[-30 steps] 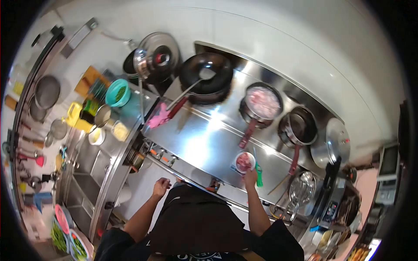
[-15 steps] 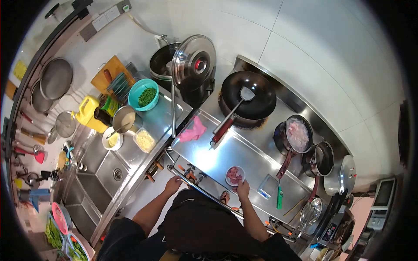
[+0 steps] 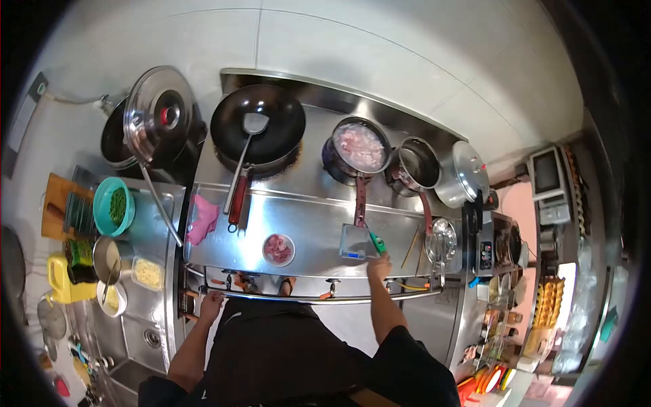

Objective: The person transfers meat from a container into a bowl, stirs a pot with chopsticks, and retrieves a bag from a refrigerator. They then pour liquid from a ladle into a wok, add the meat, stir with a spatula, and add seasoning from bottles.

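My right hand [image 3: 380,266] is closed on the handle end of a green gas lighter [image 3: 377,243], beside a small digital scale [image 3: 353,241] on the steel counter. My left hand [image 3: 211,305] is low at the left, its fingers curled at the metal rail [image 3: 312,299] along the stove front. Between the hands, farther in, stands a white bowl of raw meat pieces [image 3: 279,250]. Behind the scale, a saucepan [image 3: 357,146] holds pale meat in liquid, its handle pointing toward me.
A black wok [image 3: 281,112] with a spatula [image 3: 245,159] stands at the back, near a pink cloth [image 3: 202,220]. An empty pan [image 3: 419,163], a lidded pot [image 3: 462,175] and a strainer [image 3: 441,241] are right. Leftward are a teal bowl of greens [image 3: 114,206] and a sink [image 3: 146,339].
My right hand has let go of the meat bowl and moved right to the green gas lighter. The camera view has turned to the right. My left hand stays by the rail.
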Tool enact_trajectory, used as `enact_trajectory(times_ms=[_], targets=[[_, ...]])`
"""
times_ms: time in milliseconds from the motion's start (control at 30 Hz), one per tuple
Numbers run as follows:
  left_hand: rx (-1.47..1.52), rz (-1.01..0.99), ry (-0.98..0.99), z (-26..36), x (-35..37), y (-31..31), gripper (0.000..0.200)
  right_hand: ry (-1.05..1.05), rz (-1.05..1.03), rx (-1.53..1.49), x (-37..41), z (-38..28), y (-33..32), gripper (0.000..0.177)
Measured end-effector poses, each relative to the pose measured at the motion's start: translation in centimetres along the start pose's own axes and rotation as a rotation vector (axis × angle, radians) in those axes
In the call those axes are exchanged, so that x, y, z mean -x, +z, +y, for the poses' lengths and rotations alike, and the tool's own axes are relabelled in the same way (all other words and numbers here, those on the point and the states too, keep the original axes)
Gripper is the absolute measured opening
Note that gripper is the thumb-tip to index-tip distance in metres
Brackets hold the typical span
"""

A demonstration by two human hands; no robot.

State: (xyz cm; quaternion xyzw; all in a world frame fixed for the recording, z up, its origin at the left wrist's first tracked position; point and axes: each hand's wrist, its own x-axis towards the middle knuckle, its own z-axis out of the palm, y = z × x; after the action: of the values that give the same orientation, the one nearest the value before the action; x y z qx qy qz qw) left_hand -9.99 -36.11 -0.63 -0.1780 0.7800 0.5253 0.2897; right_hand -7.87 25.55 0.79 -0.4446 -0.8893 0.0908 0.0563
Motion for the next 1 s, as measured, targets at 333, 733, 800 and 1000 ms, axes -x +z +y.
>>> enact_trajectory(times_ms=[333, 733, 800, 1000], targets=[[-0.67, 0.026, 0.307, 5.2, 2.8, 3.3, 0.037, -0.376, -0.034, 0.005, 0.4, 6.9, 3.3, 0.046], [-0.985, -0.115, 0.488, 1.2, -6.1, 9.6, 0.018, -0.477, -0.335, -0.585, 7.8, -23.9, -6.6, 0.042], [-0.988, -0.053, 0.361, 0.8, -5.4, 9.9, 0.016, -0.493, -0.349, -0.504, 3.9, -28.7, -5.5, 0.039], [-0.948, 0.082, 0.479, 1.7, -3.0, 9.6, 0.011, -0.589, -0.375, -0.036, -4.7, -37.7, -3.7, 0.043]])
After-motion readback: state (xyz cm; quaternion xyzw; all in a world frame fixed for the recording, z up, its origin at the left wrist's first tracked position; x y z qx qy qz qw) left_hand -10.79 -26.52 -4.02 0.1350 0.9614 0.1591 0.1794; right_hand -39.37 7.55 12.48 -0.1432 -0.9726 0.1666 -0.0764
